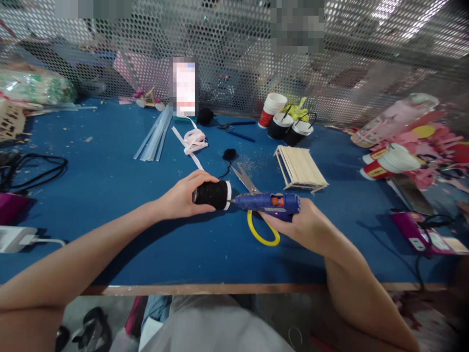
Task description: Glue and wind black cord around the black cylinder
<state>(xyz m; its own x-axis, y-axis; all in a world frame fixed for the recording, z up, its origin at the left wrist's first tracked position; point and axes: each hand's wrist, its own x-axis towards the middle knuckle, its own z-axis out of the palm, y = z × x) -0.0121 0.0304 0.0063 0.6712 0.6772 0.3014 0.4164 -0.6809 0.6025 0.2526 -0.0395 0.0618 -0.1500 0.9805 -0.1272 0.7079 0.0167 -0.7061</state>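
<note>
My left hand (188, 195) is wrapped round a paper cup covered in black yarn (211, 195), which lies on its side with its white rim facing right. A blue hot glue gun (267, 203) is gripped in my right hand (308, 220). Its nozzle points left and meets the cup at or near the rim; exact contact is hard to tell. Partly under the glue gun lie scissors with yellow handles (262, 238), blades spread slightly. A strand of black yarn leads from near the cup to a small black yarn ball (229, 155).
Behind the scissors stands a small wooden stick bench (302, 168). Two black-wrapped cups (289, 128), paper cups (273, 108) and blue-handled pliers (238, 129) sit farther back. Glue sticks (156, 137) and white ribbon (195, 142) lie left of centre. Perforated metal mesh (234, 54) closes the back.
</note>
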